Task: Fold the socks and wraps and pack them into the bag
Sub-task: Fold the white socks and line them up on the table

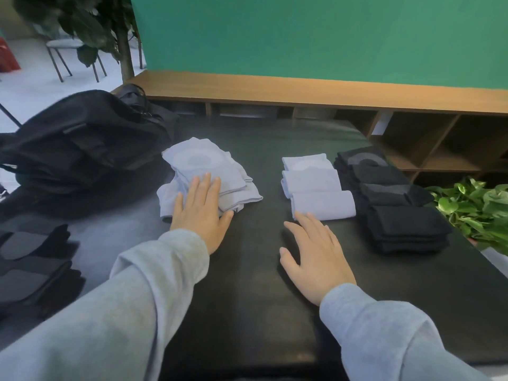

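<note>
A loose pile of light blue socks (220, 171) lies in the middle of the black table (247, 284). My left hand (202, 213) rests flat on its near side, fingers straight. To the right, three folded light blue socks (316, 182) lie in a row. My right hand (316, 257) lies open on the table just in front of them, fingertips close to the nearest one. Folded black socks (395, 202) are stacked further right. A black bag (82, 141) sits at the back left. More dark socks (30, 262) lie at the left edge.
A low wooden shelf unit (412, 138) runs behind the table under a green wall. A leafy green plant (478, 207) stands past the table's right edge. A tree trunk (125, 50) and a chair (68, 56) stand at the far left.
</note>
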Available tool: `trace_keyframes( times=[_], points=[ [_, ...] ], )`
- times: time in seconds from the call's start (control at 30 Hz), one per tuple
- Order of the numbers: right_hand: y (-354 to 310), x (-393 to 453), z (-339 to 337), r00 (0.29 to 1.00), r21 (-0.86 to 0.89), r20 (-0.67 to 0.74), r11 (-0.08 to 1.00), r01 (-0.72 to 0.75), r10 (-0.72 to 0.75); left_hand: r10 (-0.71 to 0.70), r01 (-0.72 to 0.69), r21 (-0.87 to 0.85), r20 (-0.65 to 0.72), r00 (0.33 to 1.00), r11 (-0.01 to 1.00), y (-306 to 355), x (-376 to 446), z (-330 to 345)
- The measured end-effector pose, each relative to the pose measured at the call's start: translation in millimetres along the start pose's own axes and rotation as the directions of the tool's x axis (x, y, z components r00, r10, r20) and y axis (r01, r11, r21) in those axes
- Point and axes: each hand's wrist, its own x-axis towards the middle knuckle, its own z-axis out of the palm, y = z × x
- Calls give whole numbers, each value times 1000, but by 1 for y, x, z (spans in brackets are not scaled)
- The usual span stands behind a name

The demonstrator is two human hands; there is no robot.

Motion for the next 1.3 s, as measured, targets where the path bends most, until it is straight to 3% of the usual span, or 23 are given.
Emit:
trace_keyframes(
  times=[0.2, 0.47, 0.6, 0.7, 0.87, 1.13, 1.3],
  points=[
    [0, 0, 0, 1000, 14, -15, 1000, -5, 5, -17, 16, -170, -5, 1000, 985, -6, 27, -3],
    [0, -1, 0, 1000, 12, -10, 1000, -2, 2, 41, -42, -12, -65, 997, 999, -19, 37, -26],
    [0, -1, -1, 1000, 34, -16, 999, -6, 6, -29, -23, -272, -189, 982, 962, -18, 22, -26],
    [1, -1, -1, 1000, 42, -20, 999, -1, 2, 16, -127, -422, -258, 966, 898, -14, -7, -19],
    [1, -1, -2, 1000, 61, -24, 998, -3, 5, 163, -349, -471, -391, 906, 810, -10, -66, -6],
    [-7, -14, -4, 993, -3, 12, 993, 117, -117, 73, -206, -447, -297, 952, 870, -23, -106, 11],
    [-21, -32, -1, 979, -1, 31, 979, 204, -203, 106, -179, -422, -191, 976, 889, -17, -112, 2]
  ],
)
